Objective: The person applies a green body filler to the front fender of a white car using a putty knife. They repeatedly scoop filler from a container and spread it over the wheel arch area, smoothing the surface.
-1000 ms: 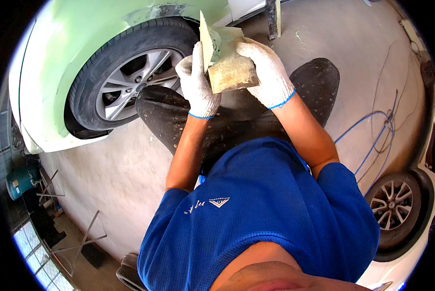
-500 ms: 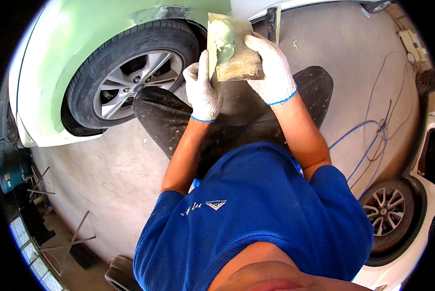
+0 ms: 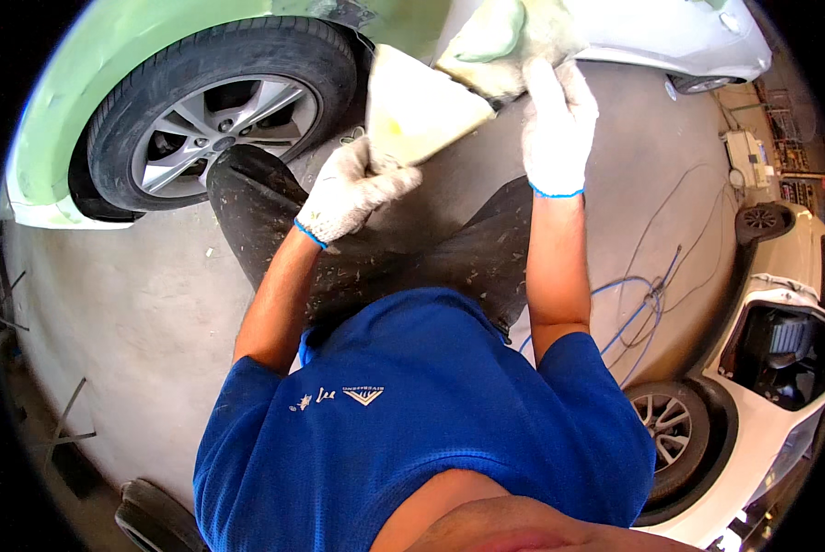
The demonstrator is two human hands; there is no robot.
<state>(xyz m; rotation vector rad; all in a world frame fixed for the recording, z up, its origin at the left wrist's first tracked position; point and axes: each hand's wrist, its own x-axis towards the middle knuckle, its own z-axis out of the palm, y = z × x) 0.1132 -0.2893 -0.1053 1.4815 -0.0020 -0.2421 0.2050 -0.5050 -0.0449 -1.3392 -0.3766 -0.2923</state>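
Note:
My left hand (image 3: 348, 191), in a white knitted glove, grips a pale yellow flat spreader (image 3: 420, 109), held at a slant over my legs. In my right hand (image 3: 558, 129), gloved the same way, is a stained board (image 3: 546, 41) carrying a mound of mint-green paste (image 3: 495, 26); it is raised at the top of the view. The spreader's far corner is at the board's lower edge; whether they touch I cannot tell. Behind them is a pale green car panel (image 3: 132, 46) with patched marks above a wheel (image 3: 224, 143).
My dark, stained trouser legs (image 3: 256, 221) are folded near that wheel. Blue and grey hoses (image 3: 647, 304) lie coiled on the concrete floor (image 3: 127, 350) to the right, beside a white car (image 3: 734, 386) with an opening in its body. Another white car (image 3: 661, 32) stands at the top right.
The board has risen and moved right in my right hand. The spreader has parted from it, turning flatter as my left hand moved down and left. The view has shifted, showing more at right.

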